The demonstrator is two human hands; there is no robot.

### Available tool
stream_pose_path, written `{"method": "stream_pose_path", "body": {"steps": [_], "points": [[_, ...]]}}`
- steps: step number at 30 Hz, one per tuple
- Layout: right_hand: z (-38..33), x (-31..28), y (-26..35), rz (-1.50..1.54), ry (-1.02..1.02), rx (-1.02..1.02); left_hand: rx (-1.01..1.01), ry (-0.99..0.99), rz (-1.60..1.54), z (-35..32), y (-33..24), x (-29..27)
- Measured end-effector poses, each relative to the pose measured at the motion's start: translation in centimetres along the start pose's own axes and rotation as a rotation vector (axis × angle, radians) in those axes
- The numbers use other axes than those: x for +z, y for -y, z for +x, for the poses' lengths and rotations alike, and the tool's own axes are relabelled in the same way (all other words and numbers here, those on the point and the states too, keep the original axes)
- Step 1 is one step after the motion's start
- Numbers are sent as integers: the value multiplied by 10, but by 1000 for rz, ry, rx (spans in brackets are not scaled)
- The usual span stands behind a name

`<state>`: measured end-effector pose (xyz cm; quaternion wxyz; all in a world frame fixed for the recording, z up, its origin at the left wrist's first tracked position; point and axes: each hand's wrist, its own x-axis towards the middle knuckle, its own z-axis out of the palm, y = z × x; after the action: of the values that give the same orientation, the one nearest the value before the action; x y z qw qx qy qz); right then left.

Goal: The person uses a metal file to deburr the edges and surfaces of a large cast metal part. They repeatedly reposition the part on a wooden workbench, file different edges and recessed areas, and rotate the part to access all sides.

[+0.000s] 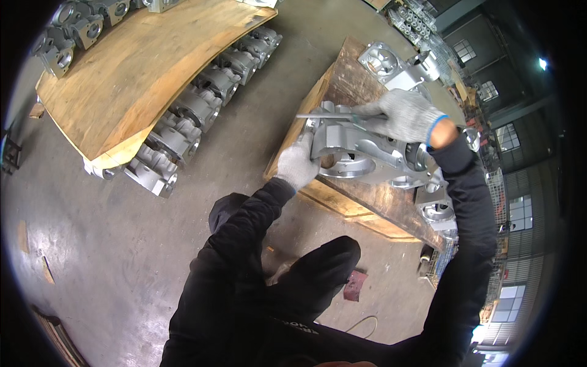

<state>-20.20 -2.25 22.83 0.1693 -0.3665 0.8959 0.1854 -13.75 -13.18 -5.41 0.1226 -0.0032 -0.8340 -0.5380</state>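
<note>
A silver-grey metal casting [361, 145] with round bored openings lies on a wooden bench top. My right hand [406, 114], in a grey knitted glove with a blue cuff edge, is closed around one end of a long thin metal bar that looks like a file [324, 115]. The bar lies across the casting's far left end. My left hand [298, 164], also gloved, grips the casting's near left edge; its fingertips are partly hidden behind the metal.
More castings [380, 61] stand on the wooden bench [351, 76] at the back and right [435, 205]. To the left, a plywood sheet [140, 67] covers a row of castings [174, 137], with others on top. A dark red scrap [354, 285] lies on the concrete floor [122, 244].
</note>
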Motion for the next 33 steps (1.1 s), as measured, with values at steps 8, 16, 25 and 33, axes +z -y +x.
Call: {"method": "stream_pose_path", "body": {"steps": [8,16,25,33], "points": [[23,-19,-20,235,248,99,4,14,3,0,-3,-3],[29,-1,-16,134,106,40,34,5,-7,1,2,-1],[-17,22,33,-116,-141,164,40,-34,-18,-4,6,4],[-30,32,42,-245,-227,81,96,-179,62,-10,13,15]]}}
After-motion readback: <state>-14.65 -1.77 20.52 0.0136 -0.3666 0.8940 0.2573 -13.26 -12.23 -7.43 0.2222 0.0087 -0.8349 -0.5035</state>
